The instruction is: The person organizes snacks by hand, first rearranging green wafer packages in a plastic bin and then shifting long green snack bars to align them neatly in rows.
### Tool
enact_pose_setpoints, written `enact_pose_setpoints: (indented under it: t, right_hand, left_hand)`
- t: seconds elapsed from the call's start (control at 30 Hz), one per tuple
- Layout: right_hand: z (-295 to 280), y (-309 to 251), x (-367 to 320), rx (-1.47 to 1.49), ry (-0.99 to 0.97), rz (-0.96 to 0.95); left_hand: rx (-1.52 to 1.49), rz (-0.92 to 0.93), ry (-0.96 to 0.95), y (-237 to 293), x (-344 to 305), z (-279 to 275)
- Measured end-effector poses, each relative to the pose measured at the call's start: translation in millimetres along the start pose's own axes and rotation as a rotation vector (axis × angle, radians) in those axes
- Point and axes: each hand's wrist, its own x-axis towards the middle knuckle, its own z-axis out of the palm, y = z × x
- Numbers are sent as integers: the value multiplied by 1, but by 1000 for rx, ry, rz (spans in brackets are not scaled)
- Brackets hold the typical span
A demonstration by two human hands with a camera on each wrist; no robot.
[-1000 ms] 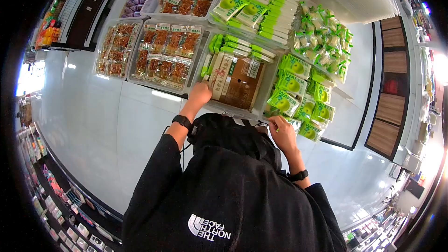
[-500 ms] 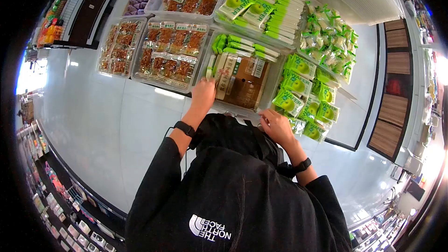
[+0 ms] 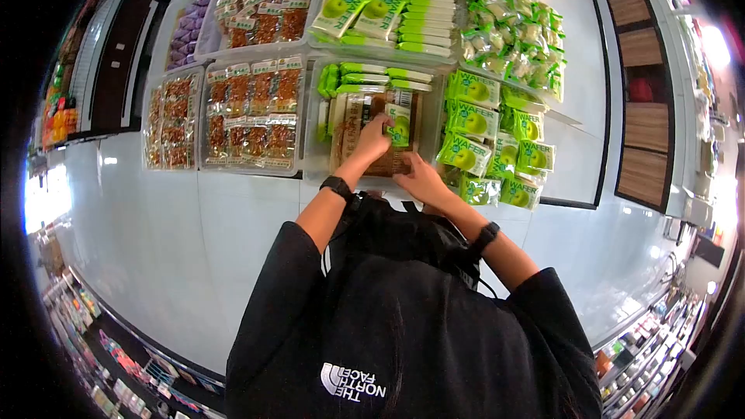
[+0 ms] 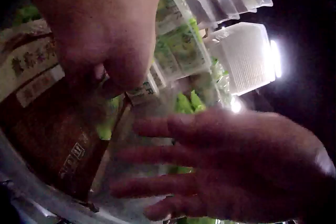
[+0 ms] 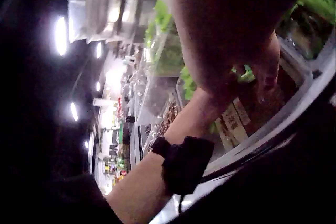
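Observation:
My left hand (image 3: 374,141) pinches a green-and-white wafer packet (image 3: 399,124) by its left edge, over a brown cardboard box (image 3: 351,140). In the left wrist view, a green corner of the packet (image 4: 106,125) shows below that hand, blurred. My right hand (image 3: 425,181) is just right of the box's near end, holding nothing. Its fingers (image 4: 173,184) are straight and slightly spread in the left wrist view. Both hands are over a clear plastic bin (image 3: 313,157) that contains the box. More wafer packets (image 3: 365,77) stand along the bin's far side.
Right of the bin lies a pile of green apple wafer packets (image 3: 475,120). To the left are bins of brown nutty snack packs (image 3: 252,112). Behind stand a bin of stacked wafers (image 3: 388,0) and a heap of green-tied bags (image 3: 512,35).
My left hand has moved from the bin's left side rightward onto the box, bringing a wafer packet. The right hand has moved from the bin's near right edge inward over the bin.

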Motion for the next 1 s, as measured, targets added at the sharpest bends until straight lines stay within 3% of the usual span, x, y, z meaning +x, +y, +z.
enact_pose_setpoints:
  t: [0.03, 0.1, 0.13, 0.23, 0.33, 0.37, 0.43, 0.47, 0.57, 0.7, 0.77, 0.9, 0.97, 1.0]
  right_hand:
    - [3, 1, 11, 2, 8, 5]
    - [7, -1, 30, 590, -217, 337]
    - [12, -4, 31, 713, -74, 425]
    - [13, -14, 36, 742, 85, 588]
    - [12, -1, 46, 929, 56, 547]
    - [10, 0, 50, 923, 41, 538]
    - [0, -16, 54, 1411, 78, 458]
    - [-6, -28, 56, 1508, 126, 540]
    - [-11, -33, 77, 1465, 34, 595]
    - [5, -8, 123, 1209, 181, 603]
    - [1, -11, 134, 1262, 248, 580]
    - [-7, -11, 137, 1138, 264, 679]
    - [-5, -8, 116, 720, 87, 114]
    - [-5, -9, 124, 721, 84, 116]
  left_hand:
    - [1, 5, -8, 1, 5, 3]
    - [36, -85, -14, 2, 12, 5]
    - [38, -84, -15, 2, 12, 4]
    - [57, 68, -28, 8, -1, -4]
    - [406, 439, 66, 21, -14, -15]
    - [410, 432, 83, 25, -16, -20]
    - [511, 674, 125, 27, -20, -24]
    - [551, 713, 146, 26, -20, -25]
    - [424, 732, 143, 19, -7, -25]
    - [315, 568, 218, 18, -10, -38]
    - [244, 584, 548, 5, -5, -48]
    - [263, 392, 598, 4, -10, -74]
    - [162, 305, 595, 6, -11, -78]
    - [164, 301, 595, 4, -10, -75]
